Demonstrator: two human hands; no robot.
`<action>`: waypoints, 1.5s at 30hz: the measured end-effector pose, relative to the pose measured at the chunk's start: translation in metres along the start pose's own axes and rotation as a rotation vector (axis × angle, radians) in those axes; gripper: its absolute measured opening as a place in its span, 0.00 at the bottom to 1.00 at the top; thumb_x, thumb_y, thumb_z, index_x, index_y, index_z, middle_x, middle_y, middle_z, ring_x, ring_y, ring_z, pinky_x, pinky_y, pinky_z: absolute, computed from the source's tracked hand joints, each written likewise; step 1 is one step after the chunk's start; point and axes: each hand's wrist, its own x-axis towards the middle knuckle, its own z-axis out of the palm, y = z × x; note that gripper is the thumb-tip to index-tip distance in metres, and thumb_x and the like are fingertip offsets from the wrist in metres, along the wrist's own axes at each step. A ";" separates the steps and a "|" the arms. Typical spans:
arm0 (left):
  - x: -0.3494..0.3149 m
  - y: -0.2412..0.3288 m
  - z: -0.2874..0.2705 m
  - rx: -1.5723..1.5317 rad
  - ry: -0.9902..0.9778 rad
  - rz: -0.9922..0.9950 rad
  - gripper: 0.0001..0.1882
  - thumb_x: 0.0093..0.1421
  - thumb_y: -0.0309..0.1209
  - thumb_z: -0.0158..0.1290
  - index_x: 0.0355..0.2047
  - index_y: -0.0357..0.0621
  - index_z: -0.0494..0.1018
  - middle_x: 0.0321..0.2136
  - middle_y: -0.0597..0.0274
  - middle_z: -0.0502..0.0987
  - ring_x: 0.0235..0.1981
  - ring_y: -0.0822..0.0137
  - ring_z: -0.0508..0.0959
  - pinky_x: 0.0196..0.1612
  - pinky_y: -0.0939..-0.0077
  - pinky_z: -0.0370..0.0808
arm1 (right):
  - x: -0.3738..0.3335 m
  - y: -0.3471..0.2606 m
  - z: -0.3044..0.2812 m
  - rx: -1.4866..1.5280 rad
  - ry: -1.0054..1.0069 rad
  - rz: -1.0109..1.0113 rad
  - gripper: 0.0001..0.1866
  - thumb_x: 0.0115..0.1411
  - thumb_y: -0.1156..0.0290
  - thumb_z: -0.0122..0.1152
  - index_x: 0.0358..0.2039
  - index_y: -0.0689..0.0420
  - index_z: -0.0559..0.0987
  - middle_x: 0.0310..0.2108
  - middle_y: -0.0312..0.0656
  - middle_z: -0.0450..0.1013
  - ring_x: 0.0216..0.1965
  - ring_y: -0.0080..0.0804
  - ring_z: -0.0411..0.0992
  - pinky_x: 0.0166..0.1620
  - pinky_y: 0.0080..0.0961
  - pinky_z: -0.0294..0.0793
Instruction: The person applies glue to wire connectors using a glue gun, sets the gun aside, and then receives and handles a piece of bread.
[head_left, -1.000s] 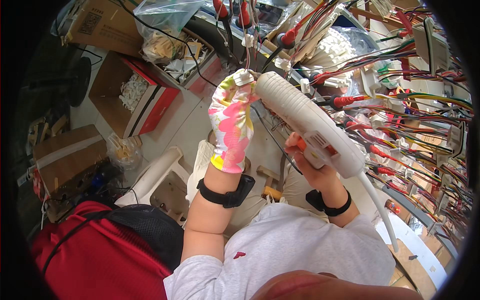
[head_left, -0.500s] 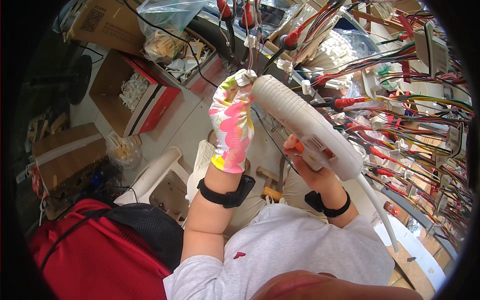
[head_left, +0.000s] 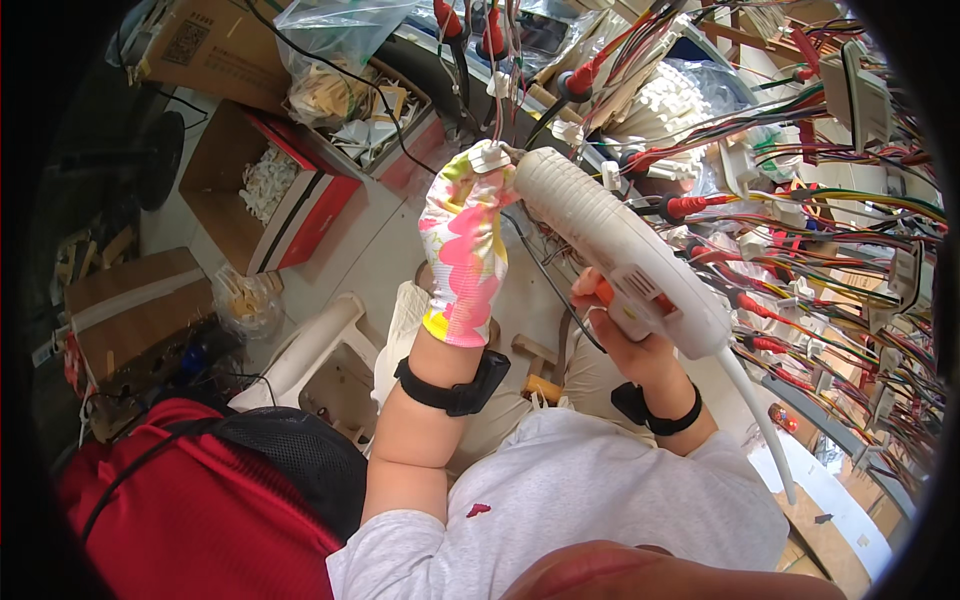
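My left hand [head_left: 466,235], in a white glove with pink and yellow patches, is raised with its fingers closed around a small white plug connector [head_left: 490,156]. Thin wires run up from the connector. My bare right hand [head_left: 628,330] grips the handle of a white hot glue gun [head_left: 620,240] with a ribbed front and an orange trigger. A long white glue stick [head_left: 762,420] curves out of its rear. The gun's tip points up and left, close beside the connector and the gloved fingertips; whether they touch, I cannot tell.
Dense wire bundles with red boots [head_left: 690,207] and white connectors hang along the right. White connector pieces [head_left: 672,105] lie in plastic at the back. On the left are a box of white parts [head_left: 270,185], a cardboard carton [head_left: 140,300] and a plastic stool [head_left: 320,360].
The glue gun has shifted slightly to the right, its tip drawing a little away from the connector. My left hand stays nearly in place with the connector.
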 end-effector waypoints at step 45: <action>0.007 0.010 0.001 -0.447 0.074 -0.307 0.18 0.66 0.32 0.45 0.54 0.40 0.71 0.36 0.67 0.74 0.36 0.74 0.72 0.41 0.79 0.68 | 0.003 -0.005 -0.002 0.019 -0.024 0.071 0.23 0.59 0.88 0.49 0.55 0.59 0.68 0.47 0.41 0.68 0.52 0.33 0.68 0.52 0.29 0.74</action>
